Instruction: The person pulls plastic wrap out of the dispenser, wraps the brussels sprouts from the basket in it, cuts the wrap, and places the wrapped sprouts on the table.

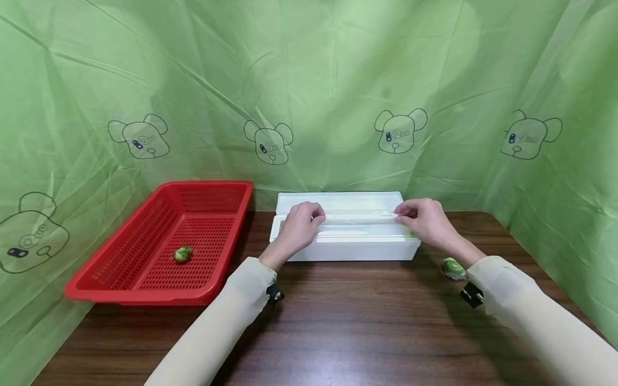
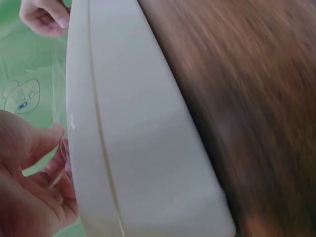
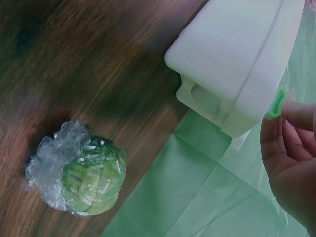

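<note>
A white cling film dispenser (image 1: 357, 251) stands on the table with its lid (image 1: 338, 200) raised at the back. Clear cling film (image 2: 59, 84) stretches between both hands above the box. My left hand (image 1: 300, 222) pinches the film near the left end, thumb against fingertips. At the right end, my right hand (image 1: 425, 221) pinches the film's other side with thumb and forefinger. A small green plastic piece (image 3: 275, 104) shows at the box end, right beside the right fingertips. Beneath my right wrist lies a small green cabbage-like vegetable (image 3: 94, 177) bunched in clear film.
A red perforated basket (image 1: 145, 296) sits on the left of the brown table (image 1: 357, 327), holding one small green vegetable (image 1: 182, 254). Green curtain fabric (image 1: 333, 91) with printed bear faces hangs behind and at both sides.
</note>
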`<action>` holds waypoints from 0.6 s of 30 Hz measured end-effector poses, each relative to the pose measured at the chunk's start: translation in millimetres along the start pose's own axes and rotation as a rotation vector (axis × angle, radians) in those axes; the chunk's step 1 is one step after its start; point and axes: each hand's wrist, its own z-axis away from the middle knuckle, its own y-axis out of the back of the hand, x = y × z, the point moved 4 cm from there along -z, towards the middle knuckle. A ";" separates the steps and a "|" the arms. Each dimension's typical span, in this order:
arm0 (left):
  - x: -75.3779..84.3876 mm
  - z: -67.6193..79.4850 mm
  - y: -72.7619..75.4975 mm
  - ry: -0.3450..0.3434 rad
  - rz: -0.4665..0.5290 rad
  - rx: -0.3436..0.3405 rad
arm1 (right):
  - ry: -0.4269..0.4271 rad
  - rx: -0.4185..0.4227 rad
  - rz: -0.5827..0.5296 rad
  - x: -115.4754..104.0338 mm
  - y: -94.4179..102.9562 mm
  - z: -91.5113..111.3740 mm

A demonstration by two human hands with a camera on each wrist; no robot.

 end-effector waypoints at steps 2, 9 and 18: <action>-0.4 0.0 1.9 -0.030 -0.007 -0.021 | -0.006 0.022 0.001 0.2 2.4 -0.3; -3.6 2.6 10.0 -0.084 -0.147 -0.126 | -0.043 0.037 -0.007 2.4 10.9 -1.9; -1.7 4.9 28.3 -0.158 -0.179 -0.150 | -0.071 -0.023 -0.011 0.2 17.6 -1.8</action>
